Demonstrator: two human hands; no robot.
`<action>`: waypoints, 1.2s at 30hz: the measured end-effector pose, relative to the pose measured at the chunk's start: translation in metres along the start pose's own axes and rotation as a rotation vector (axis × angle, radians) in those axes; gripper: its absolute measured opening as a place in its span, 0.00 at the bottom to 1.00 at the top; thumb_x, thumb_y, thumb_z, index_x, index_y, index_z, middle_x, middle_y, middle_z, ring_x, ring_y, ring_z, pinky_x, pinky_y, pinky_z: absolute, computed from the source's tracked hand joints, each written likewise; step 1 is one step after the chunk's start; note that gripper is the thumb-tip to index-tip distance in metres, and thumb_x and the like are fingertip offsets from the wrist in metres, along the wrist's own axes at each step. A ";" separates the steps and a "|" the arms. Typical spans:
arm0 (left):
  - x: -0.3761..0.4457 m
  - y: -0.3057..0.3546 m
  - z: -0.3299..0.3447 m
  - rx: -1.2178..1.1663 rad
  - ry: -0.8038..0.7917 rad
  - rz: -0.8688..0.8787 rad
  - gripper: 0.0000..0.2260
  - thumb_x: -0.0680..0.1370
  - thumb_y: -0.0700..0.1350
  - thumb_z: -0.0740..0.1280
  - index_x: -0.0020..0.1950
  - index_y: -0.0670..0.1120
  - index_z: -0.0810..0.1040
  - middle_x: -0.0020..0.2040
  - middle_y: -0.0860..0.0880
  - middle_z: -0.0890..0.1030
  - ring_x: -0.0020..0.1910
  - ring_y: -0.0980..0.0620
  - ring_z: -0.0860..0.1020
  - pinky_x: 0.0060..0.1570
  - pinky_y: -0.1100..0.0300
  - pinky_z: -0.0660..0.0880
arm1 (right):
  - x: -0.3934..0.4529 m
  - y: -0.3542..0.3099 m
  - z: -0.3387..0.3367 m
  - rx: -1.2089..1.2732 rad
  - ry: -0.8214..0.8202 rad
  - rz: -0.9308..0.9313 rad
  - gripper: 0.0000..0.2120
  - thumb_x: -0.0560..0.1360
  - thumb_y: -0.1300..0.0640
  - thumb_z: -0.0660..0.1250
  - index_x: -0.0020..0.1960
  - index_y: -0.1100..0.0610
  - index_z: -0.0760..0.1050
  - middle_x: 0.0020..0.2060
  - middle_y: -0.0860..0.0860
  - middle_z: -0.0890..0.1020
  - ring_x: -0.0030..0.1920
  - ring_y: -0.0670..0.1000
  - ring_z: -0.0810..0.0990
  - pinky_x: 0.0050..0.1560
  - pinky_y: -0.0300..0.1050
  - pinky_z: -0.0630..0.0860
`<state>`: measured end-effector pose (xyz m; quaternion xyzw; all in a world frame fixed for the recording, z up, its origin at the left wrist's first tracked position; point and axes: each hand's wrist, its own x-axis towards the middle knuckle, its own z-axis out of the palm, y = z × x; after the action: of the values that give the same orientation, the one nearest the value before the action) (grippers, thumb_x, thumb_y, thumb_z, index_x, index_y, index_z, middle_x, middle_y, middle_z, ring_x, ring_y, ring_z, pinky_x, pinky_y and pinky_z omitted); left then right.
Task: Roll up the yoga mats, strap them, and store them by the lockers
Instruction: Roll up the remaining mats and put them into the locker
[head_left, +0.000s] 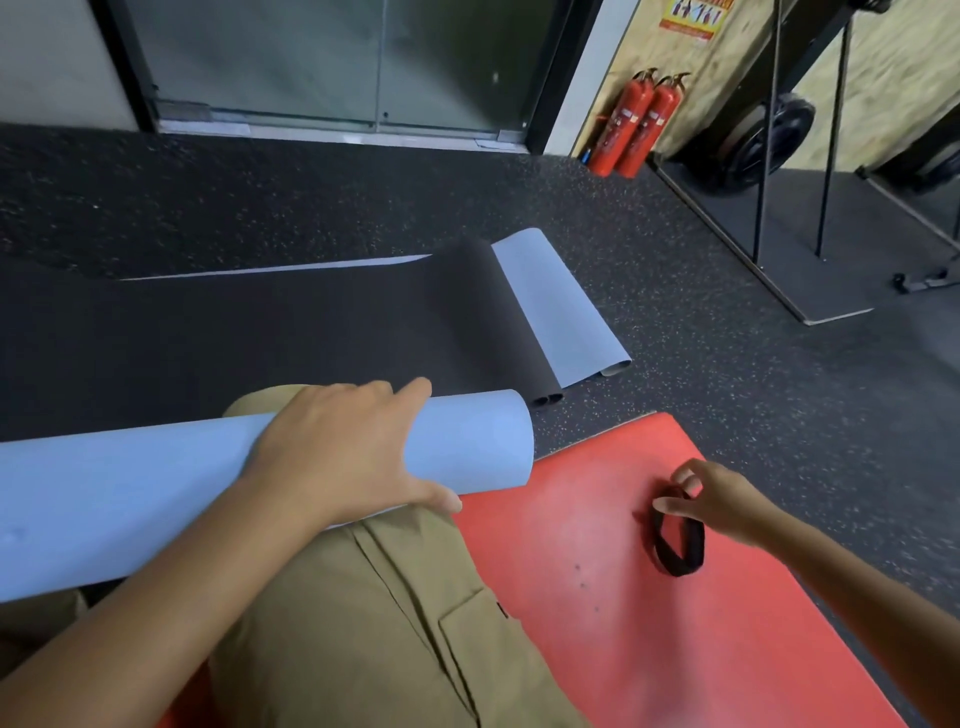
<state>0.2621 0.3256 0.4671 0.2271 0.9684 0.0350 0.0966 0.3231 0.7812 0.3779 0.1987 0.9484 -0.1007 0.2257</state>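
1. The left hand (345, 449) lies across the rolled blue mat (249, 483), fingers draped over the top and thumb hooked round the near side — a hold that, by the look of it, keeps the roll from springing open while it rests on the person's knee in tan trousers (384, 613).

2. The right hand (714, 501) reaches out to the side, thumb and forefinger pinching the upper edge of a black strap (678, 545). The loop hangs below the fingers over the red mat (613, 597); whether its lower end touches that mat cannot be told.

3. The strap sits just right of the roll's open end (511, 447), well placed to be slipped over it — strapping looks like the step in hand, with the rolling of this mat done.

4. Beyond the left hand's fingertips, a dark mat (291, 332) lies mostly flat on the speckled floor (701, 364), its far end curled over to show a pale grey underside (556, 306). It is not yet rolled.

5. Far past the right hand, two red fire extinguishers (636, 127) stand against a wall beside a glass door (332, 62). No lockers are in view, so storage appears some way off.
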 end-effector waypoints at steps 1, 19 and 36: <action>0.000 0.000 0.000 0.001 0.002 -0.002 0.36 0.60 0.84 0.59 0.53 0.59 0.60 0.42 0.56 0.73 0.41 0.49 0.72 0.39 0.52 0.64 | 0.001 0.004 0.002 -0.004 -0.005 0.028 0.25 0.68 0.38 0.79 0.55 0.50 0.74 0.52 0.50 0.79 0.51 0.50 0.78 0.47 0.45 0.72; -0.003 0.002 0.002 0.028 0.027 -0.013 0.35 0.62 0.83 0.60 0.51 0.58 0.56 0.40 0.55 0.70 0.40 0.48 0.71 0.39 0.53 0.64 | -0.034 -0.047 0.007 1.020 -0.344 0.045 0.26 0.60 0.44 0.83 0.43 0.61 0.76 0.35 0.55 0.77 0.36 0.51 0.77 0.47 0.47 0.74; -0.001 0.003 0.003 0.032 0.056 -0.023 0.34 0.62 0.82 0.61 0.51 0.58 0.58 0.41 0.55 0.71 0.40 0.48 0.72 0.38 0.52 0.63 | -0.076 -0.128 0.033 1.826 -0.426 -0.238 0.23 0.74 0.73 0.59 0.59 0.57 0.85 0.61 0.58 0.83 0.51 0.54 0.87 0.43 0.41 0.84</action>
<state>0.2648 0.3278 0.4643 0.2163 0.9738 0.0246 0.0661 0.3437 0.6316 0.3975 0.1777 0.4557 -0.8610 0.1397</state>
